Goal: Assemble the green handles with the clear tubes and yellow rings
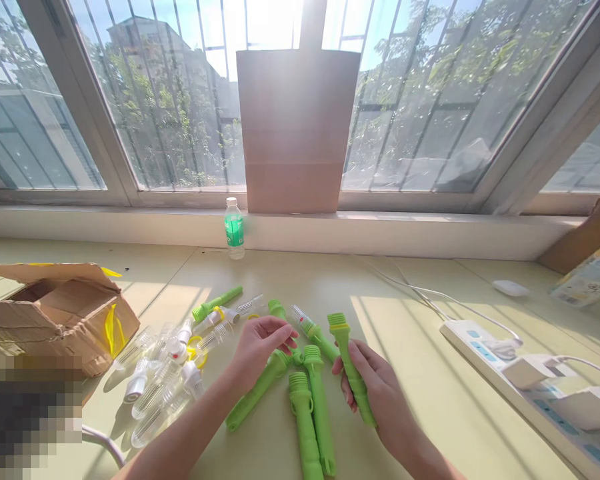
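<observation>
Since it looked like moulded plastic, the green handle (353, 379) was probably light, stiff, not fragile, maybe a bit slick along its smooth sides; best hold: mid-shaft, clear of the ridged top end. It sat tilted above the counter (405, 433), right hand (383, 390) clamped round the shaft. Left hand (263, 343) hovered over more handles, thumb and fingers drawn close; couldn't tell if anything was pinched. Below: other green handles (306, 427), rounded shafts, ribbed ends, same glossy look; one slanted piece had a clear tip. Left of these: heap of clear tubes (147, 423), thin-walled, round-ended, likely the slipperier, more crackable stuff, plus smooth white caps (137, 383). Further out: creased cardboard box (97, 340), bottle (234, 230) with green label, hard white power strip (473, 350), flat cardboard panel (293, 140) against the window.
</observation>
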Motion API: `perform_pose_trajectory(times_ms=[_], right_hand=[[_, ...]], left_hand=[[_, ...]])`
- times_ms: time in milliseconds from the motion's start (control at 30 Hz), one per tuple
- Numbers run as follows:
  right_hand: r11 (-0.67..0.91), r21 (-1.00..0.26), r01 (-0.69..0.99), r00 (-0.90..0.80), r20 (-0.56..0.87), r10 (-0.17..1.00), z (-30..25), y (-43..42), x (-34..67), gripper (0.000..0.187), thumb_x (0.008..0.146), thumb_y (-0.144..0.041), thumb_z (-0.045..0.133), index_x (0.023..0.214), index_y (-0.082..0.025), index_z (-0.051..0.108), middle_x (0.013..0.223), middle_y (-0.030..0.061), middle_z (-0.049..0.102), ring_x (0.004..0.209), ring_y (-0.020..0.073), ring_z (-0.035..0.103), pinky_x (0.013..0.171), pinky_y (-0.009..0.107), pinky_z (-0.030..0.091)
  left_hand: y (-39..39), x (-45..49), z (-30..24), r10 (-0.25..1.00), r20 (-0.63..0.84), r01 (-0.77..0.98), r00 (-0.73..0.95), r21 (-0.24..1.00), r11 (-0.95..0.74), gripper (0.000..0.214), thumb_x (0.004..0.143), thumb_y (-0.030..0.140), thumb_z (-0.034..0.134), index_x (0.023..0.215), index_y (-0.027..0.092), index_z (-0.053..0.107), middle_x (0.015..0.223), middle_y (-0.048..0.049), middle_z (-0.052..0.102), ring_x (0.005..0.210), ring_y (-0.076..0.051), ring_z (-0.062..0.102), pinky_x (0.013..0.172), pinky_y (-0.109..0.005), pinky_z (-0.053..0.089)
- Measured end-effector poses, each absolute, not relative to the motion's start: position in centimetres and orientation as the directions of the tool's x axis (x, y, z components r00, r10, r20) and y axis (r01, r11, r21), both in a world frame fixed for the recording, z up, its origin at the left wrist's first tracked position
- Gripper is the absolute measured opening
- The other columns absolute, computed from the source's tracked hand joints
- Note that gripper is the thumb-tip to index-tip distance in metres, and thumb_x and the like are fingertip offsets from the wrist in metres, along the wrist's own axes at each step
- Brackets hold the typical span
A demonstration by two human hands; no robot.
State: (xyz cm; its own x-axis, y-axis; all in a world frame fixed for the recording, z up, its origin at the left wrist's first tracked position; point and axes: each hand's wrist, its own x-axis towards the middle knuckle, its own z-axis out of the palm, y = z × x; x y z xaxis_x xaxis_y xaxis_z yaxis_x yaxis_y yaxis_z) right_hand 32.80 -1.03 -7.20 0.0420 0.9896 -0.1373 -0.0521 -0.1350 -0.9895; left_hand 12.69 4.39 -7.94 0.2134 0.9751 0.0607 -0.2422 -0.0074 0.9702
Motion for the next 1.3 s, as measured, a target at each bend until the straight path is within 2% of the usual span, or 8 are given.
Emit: perform_pose_trajectory(times_ms=[233, 800, 1300], right_hand=[[-0.120, -0.991, -0.064, 0.031, -0.123, 0.992, -7.50, -0.97, 32.83, 0.042, 0.090, -0.060, 0.052, 0.074, -0.021, 0.054, 0.054, -0.0035, 0.057, 0.040, 0.0109, 0.047, 0.040, 0.023, 0.037], [-0.122, -0.990, -0.066, 0.029, -0.124, 0.992, -7.32, -0.93, 32.85, 0.042, 0.090, -0.060, 0.052, 0.074, -0.021, 0.054, 0.056, -0.0033, 0.057, 0.040, 0.0105, 0.047, 0.040, 0.023, 0.037], [-0.123, -0.991, -0.047, 0.027, -0.124, 0.992, -7.50, -1.04, 32.97, 0.042, 0.090, -0.060, 0.051, 0.075, -0.021, 0.053, 0.049, -0.0046, 0.054, 0.040, 0.0115, 0.048, 0.040, 0.023, 0.038]], left_hand=[[4.35, 12.72, -7.86, 0.963, 0.069, -0.278, 0.261, 0.961, 0.007, 0.023, 0.080, 0.036, 0.073, 0.082, 0.014, 0.073, 0.084, -0.0089, 0.075, 0.065, -0.015, 0.068, 0.062, -0.027, 0.057], [4.18, 12.67, -7.62, 0.960, 0.057, -0.332, 0.275, 0.943, 0.039, 0.019, 0.079, 0.032, 0.075, 0.078, 0.014, 0.070, 0.079, -0.0057, 0.074, 0.064, -0.014, 0.066, 0.061, -0.026, 0.056], [4.18, 12.74, -7.59, 0.948, 0.055, -0.309, 0.312, 0.950, 0.046, 0.022, 0.080, 0.035, 0.074, 0.078, 0.013, 0.070, 0.081, -0.0074, 0.074, 0.064, -0.015, 0.067, 0.060, -0.025, 0.055]])
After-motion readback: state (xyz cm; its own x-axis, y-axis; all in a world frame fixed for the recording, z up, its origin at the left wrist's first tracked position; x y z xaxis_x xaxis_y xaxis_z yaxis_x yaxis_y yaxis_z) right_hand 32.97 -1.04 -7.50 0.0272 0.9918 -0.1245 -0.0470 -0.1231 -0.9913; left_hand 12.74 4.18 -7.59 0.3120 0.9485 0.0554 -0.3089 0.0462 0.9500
